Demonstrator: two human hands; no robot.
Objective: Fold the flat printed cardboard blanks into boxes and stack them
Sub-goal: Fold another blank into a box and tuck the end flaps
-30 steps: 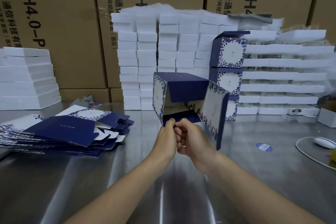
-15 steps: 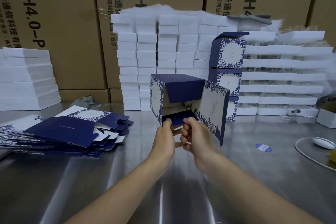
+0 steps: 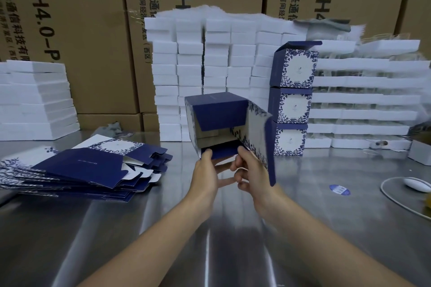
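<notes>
Box [image 3: 221, 114]: half-folded, held over the table [image 3: 210, 228], open end toward the person, side flap swung out to the right.
Left hand [image 3: 205, 170]: pinches the bottom flap, thumb on top.
Right hand [image 3: 250, 168]: grips the lower right corner.
Blanks [image 3: 77, 168]: flat pile, left.
Stack [image 3: 291, 98]: three folded boxes, behind on the right.

Bright overhead light glares on the steel table [image 3: 303, 228]; soft focus, wide-angle edges bowed
</notes>
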